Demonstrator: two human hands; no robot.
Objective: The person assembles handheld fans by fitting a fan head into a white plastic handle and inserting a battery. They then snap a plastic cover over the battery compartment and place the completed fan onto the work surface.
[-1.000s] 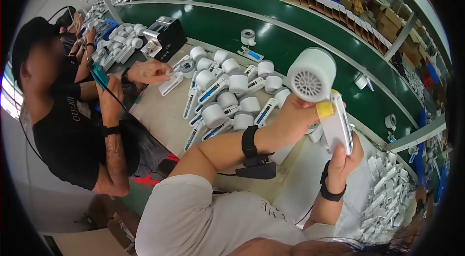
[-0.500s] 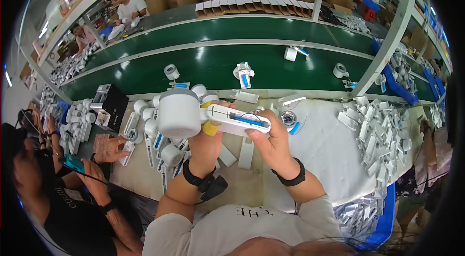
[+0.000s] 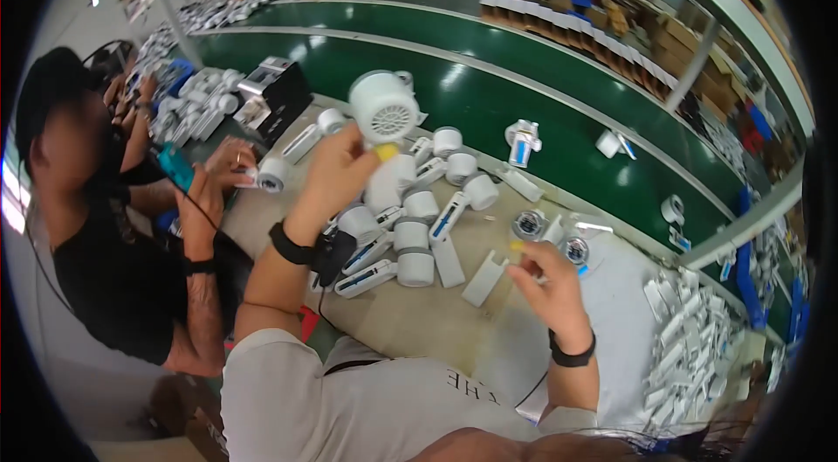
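Note:
My left hand [image 3: 339, 167] is closed on a white round-headed device [image 3: 375, 95] with a slotted grille, held up over a cluster of similar parts. A yellow finger cover shows on one of that hand's fingers; its grip is partly hidden behind the hand. My right hand [image 3: 552, 292] is apart from it, fingers spread and holding nothing, with a yellow cover on one fingertip. Close to those fingers lies a flat white casing piece [image 3: 484, 279]. Beneath my left hand are several white units [image 3: 415, 244] with round heads and handles showing blue inserts.
A green conveyor belt [image 3: 476, 126] carries a few similar units beyond the bench. At right is a heap of white casing pieces [image 3: 690, 340]. A black box [image 3: 272, 99] stands at far left. Beside me, a co-worker in black [image 3: 122, 261] holds a teal tool [image 3: 175, 167].
The view has turned left. My right hand has let go of the device and moved away to the right. My left hand has carried the device left, its grille now showing.

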